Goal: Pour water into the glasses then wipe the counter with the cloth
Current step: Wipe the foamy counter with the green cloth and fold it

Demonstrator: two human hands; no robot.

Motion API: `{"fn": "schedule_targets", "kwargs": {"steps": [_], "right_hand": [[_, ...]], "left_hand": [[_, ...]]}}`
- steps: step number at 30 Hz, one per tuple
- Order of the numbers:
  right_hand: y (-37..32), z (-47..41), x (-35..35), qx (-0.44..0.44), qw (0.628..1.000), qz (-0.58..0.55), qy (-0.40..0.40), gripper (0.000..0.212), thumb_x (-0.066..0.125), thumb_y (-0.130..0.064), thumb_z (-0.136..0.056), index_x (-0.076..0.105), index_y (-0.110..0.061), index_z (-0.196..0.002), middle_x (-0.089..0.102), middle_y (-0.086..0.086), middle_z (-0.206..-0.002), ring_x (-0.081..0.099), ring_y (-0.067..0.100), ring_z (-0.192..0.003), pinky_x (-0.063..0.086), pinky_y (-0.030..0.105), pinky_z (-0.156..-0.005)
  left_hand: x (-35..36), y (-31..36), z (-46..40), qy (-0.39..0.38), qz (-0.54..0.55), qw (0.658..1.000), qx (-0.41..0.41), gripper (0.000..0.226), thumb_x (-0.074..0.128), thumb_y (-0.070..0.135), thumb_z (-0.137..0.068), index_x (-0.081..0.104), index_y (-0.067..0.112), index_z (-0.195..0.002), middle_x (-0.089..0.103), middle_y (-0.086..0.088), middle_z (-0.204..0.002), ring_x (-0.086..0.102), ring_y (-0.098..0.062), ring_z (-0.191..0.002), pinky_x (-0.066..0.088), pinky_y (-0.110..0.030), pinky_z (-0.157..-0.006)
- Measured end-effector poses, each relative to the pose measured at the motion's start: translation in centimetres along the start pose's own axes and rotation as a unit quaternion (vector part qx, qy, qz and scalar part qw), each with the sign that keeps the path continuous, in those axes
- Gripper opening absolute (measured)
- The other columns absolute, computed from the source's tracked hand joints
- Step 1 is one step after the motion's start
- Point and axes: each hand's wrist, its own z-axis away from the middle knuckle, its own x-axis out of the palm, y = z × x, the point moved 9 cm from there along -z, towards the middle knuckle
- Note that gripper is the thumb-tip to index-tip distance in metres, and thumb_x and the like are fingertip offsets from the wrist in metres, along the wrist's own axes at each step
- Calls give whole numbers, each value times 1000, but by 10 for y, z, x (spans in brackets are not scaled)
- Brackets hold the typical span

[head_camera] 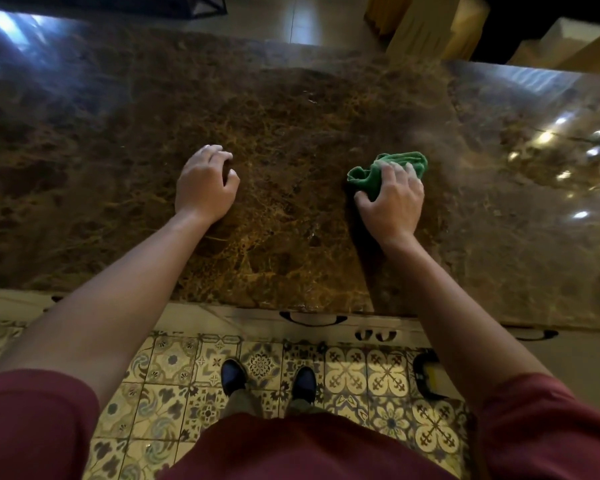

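1. While both arms reach out over the brown marble counter (pixel 291 126), the right hand (pixel 394 199) presses down on a crumpled green cloth (pixel 371 173), fingers spread over its near part and thumb set against its left side.
2. That cloth lies on the counter, right of centre, with its far edge and left corner showing past the fingers.
3. Resting on the stone well apart from the cloth, the left hand (pixel 205 185) holds nothing; its fingers are curled loosely inward, fingertips touching the surface.
4. No other thing stands on the part of the counter in view; bright ceiling lights are mirrored in its polished right side.
5. Below the near edge of the counter are pale drawer fronts with dark handles (pixel 312 318).
6. On the patterned tile floor (pixel 174 368) two dark shoes (pixel 234 375) stand side by side, and dark red sleeves (pixel 32 427) cover the upper arms.
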Motion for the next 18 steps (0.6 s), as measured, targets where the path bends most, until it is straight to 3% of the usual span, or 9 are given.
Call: {"fn": "schedule_targets", "kwargs": {"steps": [2,7,13,16,18], "right_hand": [[-14,12,3,-47,998,-28,-18,62,74,-34,-91,57,-14,-148,56,15,-154,39,38,-153,22,52,-129],[-83,83,14,-177,980,-57,-65,55,78,-27,-88,64,-19,-141,59,12,-153,45,34,-149,27,53,-127],[-132,204,18,-345,903,-183,-177,43,79,-23,-89,72,-20,-131,64,6,-147,52,26,-143,36,55,-123],[-129,245,12,-361,861,-255,-252,40,82,-22,-89,75,-18,-128,67,4,-142,59,19,-136,45,50,-115],[-121,249,2,-327,856,-299,-267,42,83,-24,-87,74,-17,-127,68,3,-140,62,16,-131,50,43,-109]], "left_hand": [[1,0,-1,2,0,1000,2,39,56,28,-101,60,10,-135,54,-12,-148,44,-28,-143,39,-46,-116],[2,-1,-2,13,-1,1000,1,38,57,28,-99,61,10,-132,57,-11,-144,48,-28,-139,41,-45,-114],[1,0,-1,14,8,1000,6,37,58,27,-99,62,10,-131,57,-12,-144,48,-29,-139,41,-46,-115],[-3,3,1,26,18,999,23,31,59,22,-99,66,9,-126,59,-13,-141,48,-30,-140,39,-46,-116],[-11,7,4,53,30,997,46,26,59,17,-98,69,9,-120,62,-13,-136,48,-30,-139,36,-45,-117]]}}
